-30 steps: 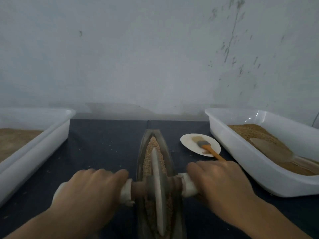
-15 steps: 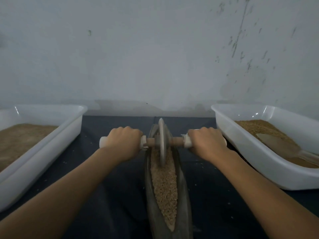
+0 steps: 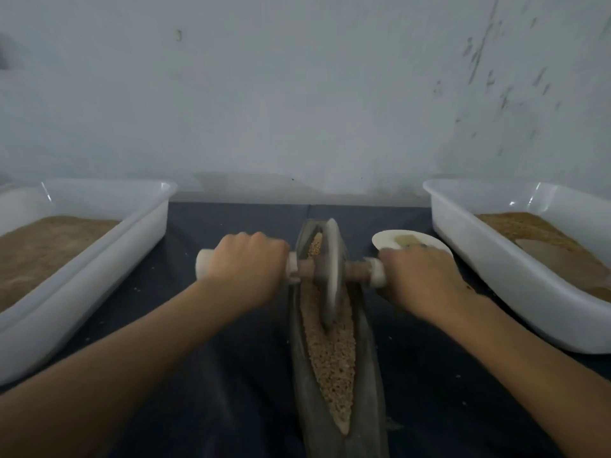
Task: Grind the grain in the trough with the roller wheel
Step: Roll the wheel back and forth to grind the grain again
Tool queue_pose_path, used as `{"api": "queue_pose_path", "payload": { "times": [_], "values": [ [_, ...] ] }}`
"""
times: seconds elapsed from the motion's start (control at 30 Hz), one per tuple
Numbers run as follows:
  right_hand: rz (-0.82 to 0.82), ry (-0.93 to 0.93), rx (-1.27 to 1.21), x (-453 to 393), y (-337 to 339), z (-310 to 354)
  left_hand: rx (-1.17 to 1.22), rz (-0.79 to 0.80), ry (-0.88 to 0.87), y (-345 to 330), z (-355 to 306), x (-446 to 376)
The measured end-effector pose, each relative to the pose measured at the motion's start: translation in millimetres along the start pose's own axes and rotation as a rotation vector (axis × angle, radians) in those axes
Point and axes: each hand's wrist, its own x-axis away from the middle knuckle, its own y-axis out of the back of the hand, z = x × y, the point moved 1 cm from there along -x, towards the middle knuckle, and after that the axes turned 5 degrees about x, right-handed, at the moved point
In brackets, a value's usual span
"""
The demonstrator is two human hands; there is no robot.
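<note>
Here, two white tubs (image 3: 82, 259) (image 3: 515, 269) of brown meal flank the boat-shaped trough (image 3: 307, 375) of grain (image 3: 330, 352); the roller wheel (image 3: 329, 272) stands in its far half (blurred), left hand (image 3: 248, 269) and right hand (image 3: 420, 279) gripping the axle handles.

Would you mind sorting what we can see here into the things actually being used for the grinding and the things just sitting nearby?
In use:
- roller wheel, gripped by the left hand and right hand
- trough
- grain in the trough

Lying about:
- left tub of brown meal
- right tub of brown meal
- small white plate
</note>
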Motion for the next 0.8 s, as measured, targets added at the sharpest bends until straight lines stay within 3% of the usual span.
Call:
{"api": "queue_pose_path", "payload": {
  "times": [0.17, 0.43, 0.57, 0.8],
  "values": [
    [-0.051, -0.021, -0.001, -38, -9, 3, 0.054, 0.006, 0.008, -11, 11, -35],
    [-0.231, 0.184, 0.051, 52, 36, 10, 0.063, 0.019, -0.039, -9, 6, 58],
    [-0.069, 0.177, 0.064, 51, 35, 8, 0.042, 0.013, -0.037, -2, 3, 53],
    [-0.124, 0.07, 0.091, -35, 0, 8, 0.087, -0.039, 0.018, -21, 13, -22]
  ]
}}
